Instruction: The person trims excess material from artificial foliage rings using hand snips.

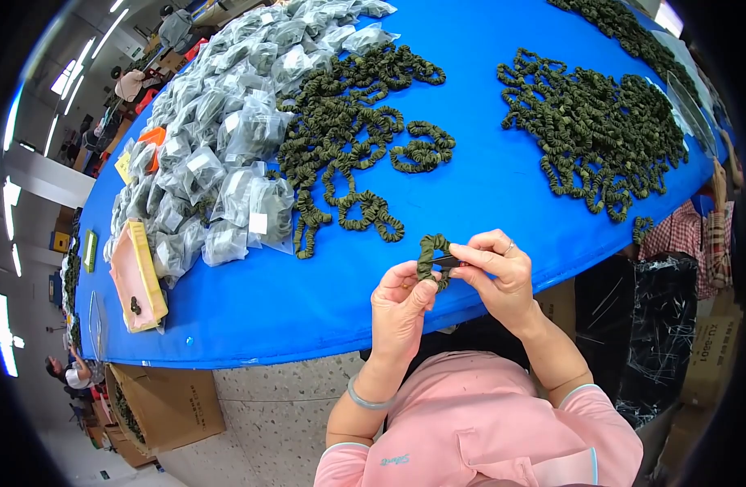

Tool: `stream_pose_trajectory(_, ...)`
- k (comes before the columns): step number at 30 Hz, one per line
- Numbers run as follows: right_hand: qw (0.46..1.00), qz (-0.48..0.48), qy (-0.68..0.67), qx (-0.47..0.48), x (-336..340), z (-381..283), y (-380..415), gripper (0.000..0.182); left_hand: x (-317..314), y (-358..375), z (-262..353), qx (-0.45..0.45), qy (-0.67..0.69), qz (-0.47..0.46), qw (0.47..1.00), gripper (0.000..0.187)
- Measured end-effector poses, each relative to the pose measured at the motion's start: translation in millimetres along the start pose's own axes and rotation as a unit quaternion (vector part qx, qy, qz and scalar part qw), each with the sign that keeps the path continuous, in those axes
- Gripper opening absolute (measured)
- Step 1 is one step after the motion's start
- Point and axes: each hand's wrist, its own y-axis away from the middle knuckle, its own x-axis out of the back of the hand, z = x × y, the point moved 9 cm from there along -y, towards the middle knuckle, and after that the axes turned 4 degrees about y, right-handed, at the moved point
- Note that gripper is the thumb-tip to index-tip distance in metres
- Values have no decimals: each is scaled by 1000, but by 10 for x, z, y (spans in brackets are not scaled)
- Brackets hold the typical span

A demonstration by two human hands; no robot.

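- Blue cloth point(478, 187) is covering a broad worktable, its front edge curving just before a person in a pink shirt point(487, 422).
- Ceiling lights point(73, 73) are glowing along the far left, and other people point(131, 84) are sitting well away in the background.
- Left hand point(401, 312) and right hand point(496, 268) are meeting just above the table's near edge, close together.
- One dark green gathered ring point(426, 256) is standing roughly upright between the hands, its lower part touching the left fingertips.
- Left thumb and fingers are closing on that ring in a pinch, leaving hardly any gap; a pale bracelet point(371, 399) is circling the wrist.
- Right thumb and fingers are pressing together around a small black tool point(448, 261), which is pointing at the ring; its exact kind is staying hard to tell, being mostly covered.
- Beyond the hands, a loose heap of matching rings point(340, 130) is lying beside many clear packets point(259, 130) with green contents.
- Another large heap point(592, 134) is spreading farther right on the cloth.
- Toward the left, a pink tray with a yellow rim point(155, 276) is resting near the packets, holding a small dark item point(135, 305).
- Below the table's left edge, a cardboard box point(178, 410) is sitting on the speckled floor point(267, 406).
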Motion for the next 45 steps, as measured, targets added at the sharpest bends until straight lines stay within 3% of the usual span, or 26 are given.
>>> stream_pose_trajectory(9,999,-8,28,20,7,-46,-1,35,-6,-19,167,-124,-129,0,984,36)
stream_pose_trajectory(13,998,-7,50,39,20,-95,-6,35,-63,1,305,-202,-247,-24,947,35)
stream_pose_trajectory(17,997,-2,62,39,43,-115,-14,34,-265,124,522,-312,-432,2,846,32)
stream_pose_trajectory(23,995,-13,75,69,51,-154,1,38,-336,180,582,-347,-501,23,792,31)
stream_pose_trajectory(28,999,-6,-24,-36,77,36,-61,32,-399,229,584,-408,-556,18,724,32)
stream_pose_trajectory(32,921,-131,-257,-263,-283,451,23,17,-695,334,435,-479,-650,-72,586,33)
stream_pose_trajectory(33,921,-129,-257,-263,-282,458,18,17,-729,342,425,-480,-649,-74,586,33)
stream_pose_trajectory(35,905,-101,-300,-283,-273,500,12,12,-541,225,536,-390,-497,8,775,35)
stream_pose_trajectory(37,884,-75,-344,-306,-269,542,42,9,-264,143,452,-266,-310,91,908,37)
stream_pose_trajectory(38,884,-75,-345,-307,-270,547,50,9,-235,150,447,-266,-310,92,908,37)
stream_pose_trajectory(42,807,-109,-460,-355,-411,554,119,11,-7,-37,-38,-7,-131,-2,991,33)
stream_pose_trajectory(45,787,-108,-485,-366,-458,574,139,12,-32,-44,-29,-25,-121,-20,992,32)
